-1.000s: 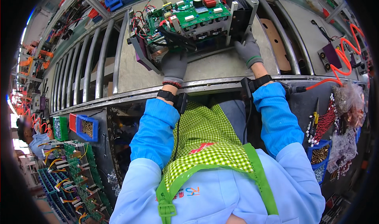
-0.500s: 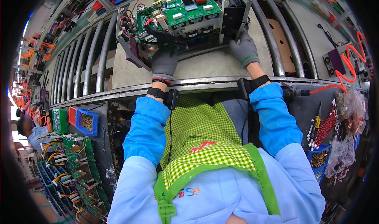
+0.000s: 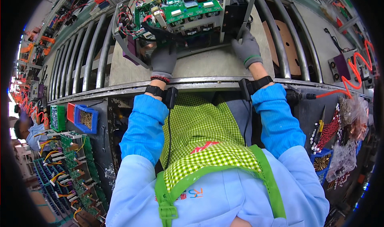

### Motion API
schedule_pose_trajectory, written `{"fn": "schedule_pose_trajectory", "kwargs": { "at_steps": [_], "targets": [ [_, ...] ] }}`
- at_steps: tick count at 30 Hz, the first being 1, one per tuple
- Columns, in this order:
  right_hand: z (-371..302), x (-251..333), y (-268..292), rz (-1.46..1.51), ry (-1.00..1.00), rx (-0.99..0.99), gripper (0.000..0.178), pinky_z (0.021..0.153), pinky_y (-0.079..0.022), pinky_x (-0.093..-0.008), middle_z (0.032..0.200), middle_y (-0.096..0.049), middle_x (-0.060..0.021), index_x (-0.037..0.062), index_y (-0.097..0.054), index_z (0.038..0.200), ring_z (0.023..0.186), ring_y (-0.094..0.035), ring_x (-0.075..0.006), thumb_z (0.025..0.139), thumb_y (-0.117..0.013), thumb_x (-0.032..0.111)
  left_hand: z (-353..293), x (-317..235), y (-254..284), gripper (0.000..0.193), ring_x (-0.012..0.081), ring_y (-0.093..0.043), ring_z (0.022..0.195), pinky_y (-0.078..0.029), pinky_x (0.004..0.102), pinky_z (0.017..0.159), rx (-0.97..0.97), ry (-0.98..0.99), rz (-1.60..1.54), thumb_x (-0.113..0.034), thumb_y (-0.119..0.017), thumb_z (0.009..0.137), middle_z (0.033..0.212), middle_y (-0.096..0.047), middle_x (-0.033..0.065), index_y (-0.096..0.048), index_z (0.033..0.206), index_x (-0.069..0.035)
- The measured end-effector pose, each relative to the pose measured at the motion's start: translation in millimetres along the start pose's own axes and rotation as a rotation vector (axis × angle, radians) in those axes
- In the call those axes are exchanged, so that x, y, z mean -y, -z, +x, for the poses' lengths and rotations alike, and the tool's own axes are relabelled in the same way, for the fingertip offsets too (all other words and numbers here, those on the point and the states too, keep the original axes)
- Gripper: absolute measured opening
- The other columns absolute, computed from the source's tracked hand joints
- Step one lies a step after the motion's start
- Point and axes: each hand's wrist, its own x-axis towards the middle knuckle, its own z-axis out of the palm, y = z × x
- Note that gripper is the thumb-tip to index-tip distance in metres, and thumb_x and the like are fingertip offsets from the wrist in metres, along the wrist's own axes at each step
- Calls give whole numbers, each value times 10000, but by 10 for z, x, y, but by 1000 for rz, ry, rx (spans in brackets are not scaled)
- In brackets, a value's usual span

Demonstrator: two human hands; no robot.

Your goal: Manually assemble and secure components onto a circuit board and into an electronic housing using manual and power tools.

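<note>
An open electronics chassis (image 3: 218,37) stands on a grey board (image 3: 192,69) at the top of the head view. It carries a green circuit board (image 3: 192,7) with a red component, white blocks and loose wires. My left hand (image 3: 163,61), in a grey glove, reaches in at the chassis's near left side. Its fingers are hidden beneath a black cable bundle (image 3: 162,34). At the near right corner, my gloved right hand (image 3: 246,49) is closed on the chassis's edge, its thumb on the near side and fingertips partly out of sight.
Metal rollers (image 3: 93,51) lie on both sides of the board, with a metal rail (image 3: 200,83) in front. Screw bins (image 3: 86,119) and stacked circuit boards (image 3: 72,163) are at left. A coiled orange hose (image 3: 352,75), wire bundles (image 3: 326,133) and plastic bags (image 3: 344,155) are at right.
The view has shifted slightly. My left hand and the chassis's left end appear a little farther left; my right hand stays at the same corner.
</note>
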Motion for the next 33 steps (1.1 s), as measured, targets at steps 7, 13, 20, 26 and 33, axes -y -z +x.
{"fn": "schedule_pose_trajectory", "kwargs": {
  "at_steps": [7, 13, 20, 26, 33],
  "targets": [
    [-2, 18, -43, -37, -17, 6, 592, 1013, -458, -466, 1230, -636, -232, 27, -519, 1324, 1180, -572, -411, 829, -639, 329, -8, 36, 67, 277, 367, -673, 819, -532, 455, 726, 97, 0, -4, -329, -587, 942, 902, -703, 167, -726, 960, -90],
    [15, 25, -23, -36, -36, 58, 622, 1025, -454, -458, 1250, -626, -236, 16, -501, 1353, 1193, -563, -410, 828, -627, 326, -5, 43, 34, 281, 372, -671, 820, -530, 460, 731, 62, 19, -16, -333, -591, 938, 906, -704, 167, -727, 946, -88],
    [-22, 117, 36, -25, -38, 32, 597, 1025, -456, -447, 1248, -639, -211, 27, -511, 1343, 1185, -578, -394, 833, -626, 316, 2, 46, 28, 280, 377, -672, 805, -532, 466, 722, 132, 38, 63, -336, -599, 931, 890, -705, 167, -726, 936, -86],
    [-31, 81, 28, -21, -18, 38, 599, 1027, -453, -448, 1241, -640, -213, 33, -507, 1350, 1190, -573, -395, 830, -629, 303, 9, 43, 30, 341, 377, -653, 715, -516, 485, 663, 15, -36, 33, -350, -564, 935, 787, -682, 176, -714, 795, -77],
    [-104, 221, 29, -88, 19, -115, 564, 1017, -451, -452, 1245, -626, -185, 48, -518, 1329, 1194, -551, -402, 832, -650, 281, 9, 54, 60, 294, 355, -671, 770, -528, 460, 701, 84, -23, 55, -349, -585, 933, 871, -707, 154, -735, 887, -100]
  ]
}}
